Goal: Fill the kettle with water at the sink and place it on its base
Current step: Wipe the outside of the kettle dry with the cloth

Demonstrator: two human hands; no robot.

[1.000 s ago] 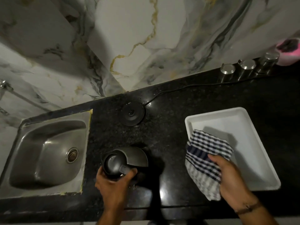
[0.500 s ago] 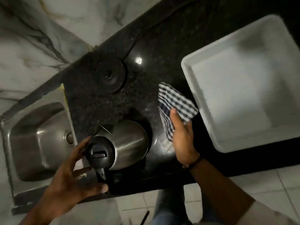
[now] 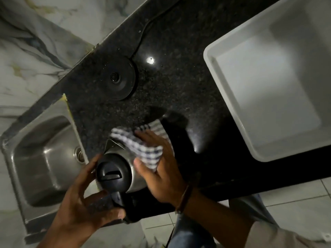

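A steel kettle point(image 3: 133, 181) with a closed black lid point(image 3: 112, 173) stands on the black counter near its front edge, beside the sink point(image 3: 44, 158). My left hand point(image 3: 84, 210) grips the kettle's black handle, fingers curled beside the lid. My right hand point(image 3: 161, 167) presses a blue-and-white checked cloth point(image 3: 143, 144) against the kettle's steel side. The round black kettle base point(image 3: 116, 79) lies apart on the counter farther back, its cord running toward the wall.
A white rectangular tray point(image 3: 231, 111) sits on the counter at the right. Marble-patterned wall tiles rise behind the counter. The floor tiles and my legs show below the counter's front edge.
My right hand carried the checked cloth from the tray leftward onto the kettle's side. My left hand shifted its hold to the handle. The camera tilted down and closer.
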